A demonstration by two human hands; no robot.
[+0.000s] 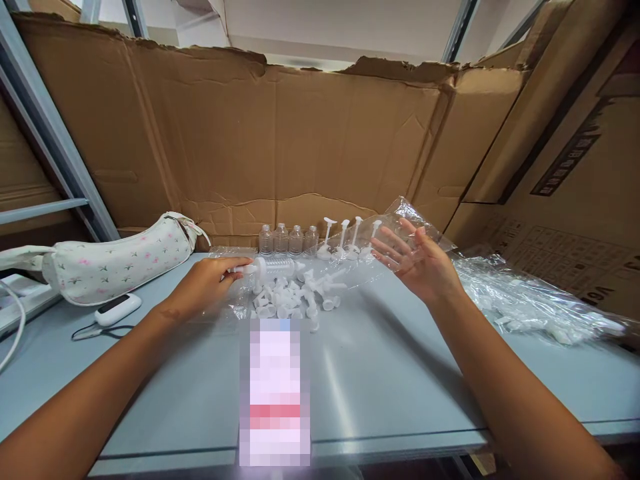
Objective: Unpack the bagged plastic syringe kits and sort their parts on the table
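Left hand (pixel 207 287) curled firmly round a white plastic pump (pixel 257 270) at the edge of a loose heap of pump parts (pixel 295 293), on a steel table (pixel 400 400). Right hand (pixel 417 263) spread open, fingers apart, holding nothing, just beside a crumpled clear plastic bag (pixel 400 223). Four small clear bottles (pixel 287 240) stood in a row behind the heap, with upright pumps (pixel 345 237) next to them. My judgement: these light pieces stood close together, so a careless reach could topple them, and a tug on the slippery bag could scatter the heap.
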